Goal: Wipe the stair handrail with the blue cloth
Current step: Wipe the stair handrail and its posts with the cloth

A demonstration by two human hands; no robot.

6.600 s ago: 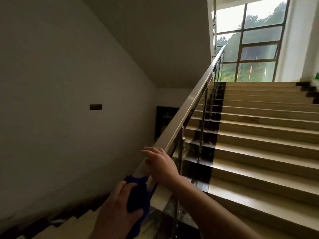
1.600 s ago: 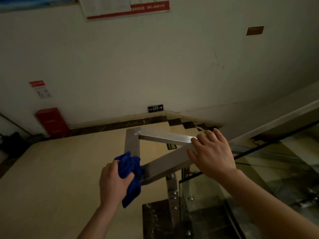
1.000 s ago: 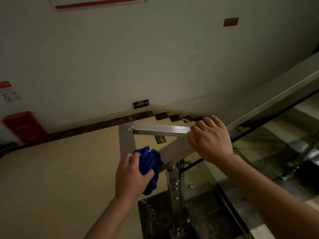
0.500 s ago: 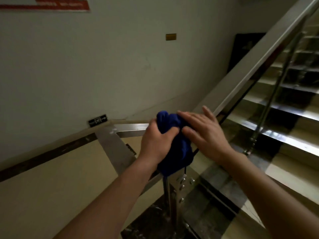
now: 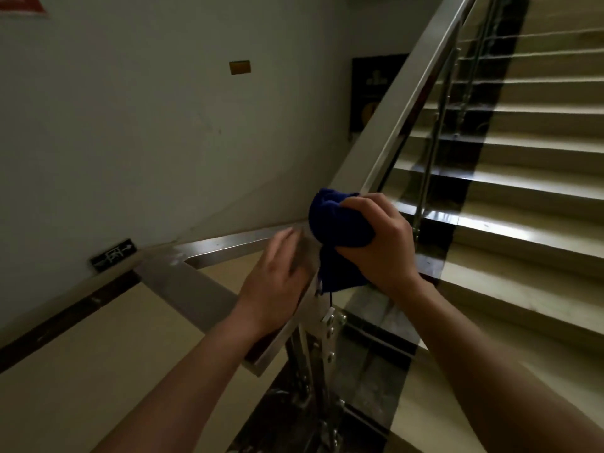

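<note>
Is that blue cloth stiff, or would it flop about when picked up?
Probably floppy: the blue cloth bunches up in the right hand, and a loose tail hangs below. Likely light, since one hand holds it easily.

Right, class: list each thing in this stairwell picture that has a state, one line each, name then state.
blue cloth: bunched, gripped in the right hand, at the handrail's corner.
right hand: fingers curled round the cloth.
left hand: blurred, fingers fairly straight, holding nothing, over the handrail.
stair handrail: bare metal, rising beside the steps.
exit sign: mounted low on the wall.
</note>
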